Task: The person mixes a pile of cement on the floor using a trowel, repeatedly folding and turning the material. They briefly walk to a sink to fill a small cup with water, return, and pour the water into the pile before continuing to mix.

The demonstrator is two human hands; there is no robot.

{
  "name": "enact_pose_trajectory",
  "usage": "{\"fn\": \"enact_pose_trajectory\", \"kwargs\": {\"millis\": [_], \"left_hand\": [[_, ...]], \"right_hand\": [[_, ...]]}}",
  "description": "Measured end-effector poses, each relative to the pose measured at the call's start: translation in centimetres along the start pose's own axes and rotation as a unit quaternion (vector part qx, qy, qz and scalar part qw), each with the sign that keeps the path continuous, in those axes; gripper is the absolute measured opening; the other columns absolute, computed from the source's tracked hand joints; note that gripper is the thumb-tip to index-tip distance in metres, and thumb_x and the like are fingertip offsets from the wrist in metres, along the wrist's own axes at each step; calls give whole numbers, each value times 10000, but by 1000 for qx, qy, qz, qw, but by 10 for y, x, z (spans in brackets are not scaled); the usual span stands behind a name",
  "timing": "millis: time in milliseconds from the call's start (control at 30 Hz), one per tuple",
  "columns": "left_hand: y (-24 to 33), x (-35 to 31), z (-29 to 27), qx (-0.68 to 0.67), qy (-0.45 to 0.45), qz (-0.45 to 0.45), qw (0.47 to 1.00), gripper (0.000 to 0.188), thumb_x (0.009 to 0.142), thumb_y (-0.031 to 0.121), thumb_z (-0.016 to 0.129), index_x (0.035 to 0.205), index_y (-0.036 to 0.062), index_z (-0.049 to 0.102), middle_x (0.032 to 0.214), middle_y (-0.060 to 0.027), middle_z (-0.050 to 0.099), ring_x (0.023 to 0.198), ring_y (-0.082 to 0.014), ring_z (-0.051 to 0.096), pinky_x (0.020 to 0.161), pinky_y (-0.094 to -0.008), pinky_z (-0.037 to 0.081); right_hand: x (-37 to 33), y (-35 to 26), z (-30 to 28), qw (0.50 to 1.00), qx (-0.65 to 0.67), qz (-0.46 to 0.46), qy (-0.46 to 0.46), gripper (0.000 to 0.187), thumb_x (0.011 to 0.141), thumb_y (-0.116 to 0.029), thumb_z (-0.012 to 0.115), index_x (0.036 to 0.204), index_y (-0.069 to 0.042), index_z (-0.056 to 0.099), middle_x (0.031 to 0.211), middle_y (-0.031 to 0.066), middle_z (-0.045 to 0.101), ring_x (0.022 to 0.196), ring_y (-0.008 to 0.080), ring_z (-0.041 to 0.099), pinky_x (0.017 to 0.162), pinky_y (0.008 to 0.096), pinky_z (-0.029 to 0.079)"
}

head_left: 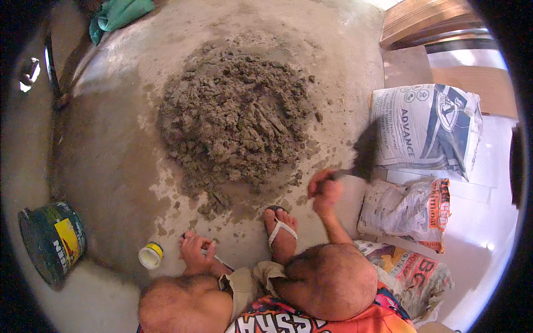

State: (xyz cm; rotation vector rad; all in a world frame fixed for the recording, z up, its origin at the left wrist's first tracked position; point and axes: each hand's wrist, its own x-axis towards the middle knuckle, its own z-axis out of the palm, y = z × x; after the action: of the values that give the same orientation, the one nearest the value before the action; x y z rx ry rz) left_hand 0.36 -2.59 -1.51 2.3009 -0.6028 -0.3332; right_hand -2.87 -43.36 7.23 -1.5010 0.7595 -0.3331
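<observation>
The right hand [326,190] is closed around the handle of a trowel [364,154]. The fingers cover most of this handle, and the dark blade is blurred, so its exact outline is hard to see. In this view the blade lies over the left edge of a large cement bag [427,127]; whether it touches the bag, I cannot tell.

The left hand [196,252] is low, near the left knee [186,305], with its fingers bent. Something dark shows at its fingertips, but it is too small to name, and I cannot tell if the hand grips anything.

The heap of wet grey mortar [236,119] lies on the floor [114,183], in front of the right foot [283,236], which wears a slipper with white straps.

A small yellow-and-white tub [150,256] is beside the left hand, and a dark green bucket [53,244] is farther left. Below the cement bag there is a crumpled bag [402,213]; a third bag [413,277] is partly hidden by the right knee [333,280]. At the top, a green cloth [119,16] is cut off.
</observation>
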Motion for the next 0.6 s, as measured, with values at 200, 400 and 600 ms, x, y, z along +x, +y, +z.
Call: {"fn": "enact_pose_trajectory", "kwargs": {"millis": [200, 400, 600], "left_hand": [[-8, -9, 0, 46, 70, 35, 996, 167, 827, 278, 776, 820, 139, 683, 682, -20, 644, 700, -285, 620, 746, -442, 457], [-24, -18, 3, 14, 19, 12, 1000, 154, 830, 264, 771, 825, 138, 682, 729, -36, 651, 721, -288, 616, 745, -435, 459], [-6, -7, 8, 23, 38, 39, 998, 158, 823, 264, 781, 834, 143, 680, 712, -15, 654, 727, -281, 628, 745, -427, 465]], "right_hand": [[-5, 3, 10, 982, -117, 146, -23, 521, 1108, -516, 428, 840, -80, 527, 575, 15, 505, 381, 132, 460, 362, 304, 358], [-10, 36, 2, 990, -137, 32, -5, 533, 1106, -513, 434, 828, -67, 522, 566, 33, 512, 377, 133, 473, 359, 302, 357], [-33, 8, -24, 980, -99, 174, 6, 456, 1100, -456, 500, 885, -57, 551, 603, 40, 520, 379, 152, 476, 357, 328, 371]]}}
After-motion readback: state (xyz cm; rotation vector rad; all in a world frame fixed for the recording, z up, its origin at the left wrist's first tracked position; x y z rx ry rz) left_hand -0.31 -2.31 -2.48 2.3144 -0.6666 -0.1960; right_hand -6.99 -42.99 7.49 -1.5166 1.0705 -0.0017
